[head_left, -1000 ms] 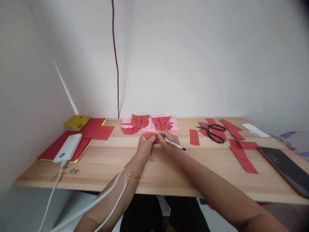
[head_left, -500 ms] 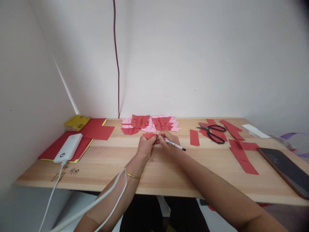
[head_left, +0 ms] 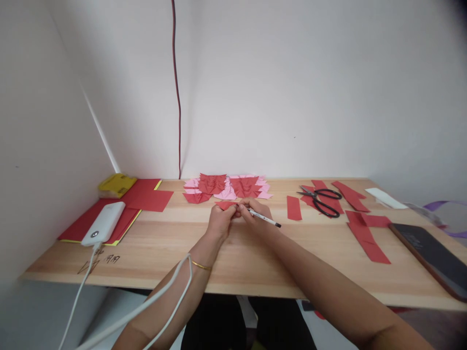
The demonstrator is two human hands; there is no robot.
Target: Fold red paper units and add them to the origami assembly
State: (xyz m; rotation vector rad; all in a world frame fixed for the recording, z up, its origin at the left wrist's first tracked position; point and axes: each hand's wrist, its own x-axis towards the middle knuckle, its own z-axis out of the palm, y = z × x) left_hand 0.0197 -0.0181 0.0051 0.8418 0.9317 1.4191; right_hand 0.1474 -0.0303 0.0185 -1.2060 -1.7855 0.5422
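At the middle of the desk my left hand (head_left: pixel 219 219) pinches a small piece of red paper (head_left: pixel 225 205), mostly covered by the fingers. My right hand (head_left: pixel 255 212) meets it there, fingertips closed at the paper's right edge. A white pen (head_left: pixel 264 218) with a black end lies in my right hand, slanting down to the right. Its tip is hidden among the fingers. Just beyond my hands sit several stacks of folded red paper (head_left: pixel 212 183) and pink paper pieces (head_left: pixel 223 194).
Black-handled scissors (head_left: pixel 326 202) lie on red paper scraps at the right, near a red strip (head_left: pixel 294 208) and a phone (head_left: pixel 430 257). On the left a white power bank (head_left: pixel 104 223) rests on red sheets (head_left: pixel 78 224), by a yellow packet (head_left: pixel 117 184). Its white cable (head_left: pixel 78 291) crosses my left forearm.
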